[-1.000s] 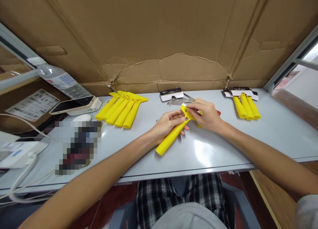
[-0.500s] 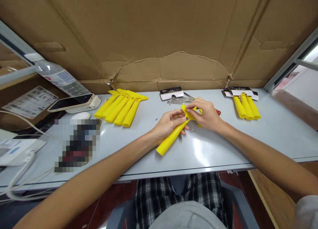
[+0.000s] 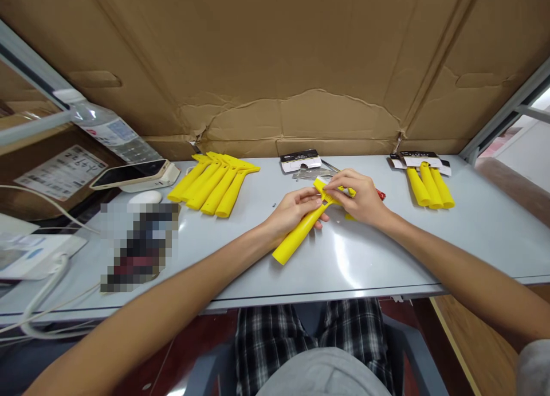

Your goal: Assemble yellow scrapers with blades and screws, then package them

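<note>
A yellow plastic scraper (image 3: 299, 235) lies slanted in my hands, its round handle pointing toward the table's front edge. My left hand (image 3: 294, 210) is closed around its neck, thumb on top. At the wide head, my right hand (image 3: 358, 196) pinches with thumb and fingers, covering much of it. Whether a small part is between those fingertips, I cannot tell. Another yellow piece shows partly beneath my right hand. Behind the hands are a black-and-white card (image 3: 301, 161) and clear thin pieces (image 3: 307, 173). Something red (image 3: 381, 195) sticks out beside my right hand.
Several yellow scrapers (image 3: 215, 184) lie in a row at left. Three yellow handles with black-and-white cards (image 3: 429, 187) lie at right. A phone (image 3: 129, 174), white mouse (image 3: 145, 198), bottle (image 3: 112, 133) and cables crowd the left end. Cardboard (image 3: 275, 58) stands along the back.
The view has shifted slightly, so most things sit a little further right. My right fingers have moved a little on the scraper's head; both hands keep their hold.
</note>
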Available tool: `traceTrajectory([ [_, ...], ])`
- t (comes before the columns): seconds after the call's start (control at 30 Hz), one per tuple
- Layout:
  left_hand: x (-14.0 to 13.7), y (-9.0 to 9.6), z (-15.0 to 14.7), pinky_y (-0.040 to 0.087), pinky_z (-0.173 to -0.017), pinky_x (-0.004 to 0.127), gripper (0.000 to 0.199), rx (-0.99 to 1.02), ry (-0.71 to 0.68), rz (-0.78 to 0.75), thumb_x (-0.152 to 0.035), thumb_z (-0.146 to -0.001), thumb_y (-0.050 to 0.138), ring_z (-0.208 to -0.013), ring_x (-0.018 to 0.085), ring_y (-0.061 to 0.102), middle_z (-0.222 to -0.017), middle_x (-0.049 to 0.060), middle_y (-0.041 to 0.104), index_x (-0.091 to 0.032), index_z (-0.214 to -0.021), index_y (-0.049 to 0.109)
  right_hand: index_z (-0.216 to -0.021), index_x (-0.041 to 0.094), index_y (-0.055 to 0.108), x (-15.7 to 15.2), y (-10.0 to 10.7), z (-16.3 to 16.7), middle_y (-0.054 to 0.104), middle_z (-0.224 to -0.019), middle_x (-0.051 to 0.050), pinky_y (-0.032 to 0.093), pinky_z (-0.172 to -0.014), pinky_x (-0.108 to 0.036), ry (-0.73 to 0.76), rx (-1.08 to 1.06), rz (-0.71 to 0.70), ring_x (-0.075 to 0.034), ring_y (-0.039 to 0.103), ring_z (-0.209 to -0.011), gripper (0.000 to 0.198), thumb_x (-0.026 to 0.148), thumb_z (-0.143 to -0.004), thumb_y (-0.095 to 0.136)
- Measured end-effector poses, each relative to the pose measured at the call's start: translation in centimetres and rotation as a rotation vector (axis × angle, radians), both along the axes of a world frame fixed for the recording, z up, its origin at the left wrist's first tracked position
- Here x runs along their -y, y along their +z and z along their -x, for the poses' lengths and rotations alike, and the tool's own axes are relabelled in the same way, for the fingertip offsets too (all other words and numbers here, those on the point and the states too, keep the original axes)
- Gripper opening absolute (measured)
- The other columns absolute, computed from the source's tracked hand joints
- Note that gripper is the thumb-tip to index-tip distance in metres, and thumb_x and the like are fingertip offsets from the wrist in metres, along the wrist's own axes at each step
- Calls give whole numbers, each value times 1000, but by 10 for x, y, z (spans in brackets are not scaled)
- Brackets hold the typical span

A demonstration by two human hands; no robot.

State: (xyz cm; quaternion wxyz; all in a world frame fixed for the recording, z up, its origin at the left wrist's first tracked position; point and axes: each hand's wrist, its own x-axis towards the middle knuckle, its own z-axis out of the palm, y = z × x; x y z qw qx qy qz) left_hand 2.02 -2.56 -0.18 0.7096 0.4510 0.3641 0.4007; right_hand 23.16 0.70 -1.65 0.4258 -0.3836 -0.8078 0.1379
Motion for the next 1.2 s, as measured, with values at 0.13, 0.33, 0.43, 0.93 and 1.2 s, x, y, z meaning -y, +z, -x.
traceTrajectory([
  [0.13, -1, 0, 0, 60, -55, 26, 32, 10, 7, 15, -17, -86, 82, -68, 17, 77, -108, 9, 71, -10, -115, 71, -108, 21, 82, -1, -2, 0, 70, -111, -4, 53, -93, -19, 16, -4, -35, -1, 65, -102, 30, 41, -99, 61],
  [0.33, -1, -1, 0, 60, -56, 27, 34, 13, 2, 12, -17, -86, 83, -68, 17, 77, -107, 9, 72, -10, -116, 71, -110, 22, 83, 0, -2, 0, 71, -111, -4, 53, -91, -17, 12, 12, -71, 0, 66, -101, 30, 37, -99, 59],
  [0.43, 0, 0, 0, 60, -55, 26, 30, 13, 7, 19, -15, -87, 79, -68, 17, 77, -105, 7, 71, -10, -116, 71, -109, 23, 83, -1, -2, -2, 71, -111, -3, 54, -91, -17, 16, 13, -80, 1, 66, -101, 29, 36, -99, 59],
  [0.93, 1, 1, -1, 60, -54, 25, 27, -1, 17, 26, -15, -89, 77, -66, 16, 76, -103, 8, 73, -10, -115, 71, -113, 23, 82, -1, -4, -2, 71, -113, -2, 52, -86, -13, 13, 57, -154, 2, 66, -100, 33, 25, -98, 53],
  [1.2, -1, 1, 0, 59, -56, 26, 30, -5, 9, 16, -18, -87, 80, -68, 16, 76, -108, 11, 76, -11, -115, 71, -115, 21, 82, 1, -3, -2, 70, -115, -6, 52, -85, -17, -1, 68, -98, -1, 63, -97, 34, 27, -99, 52],
])
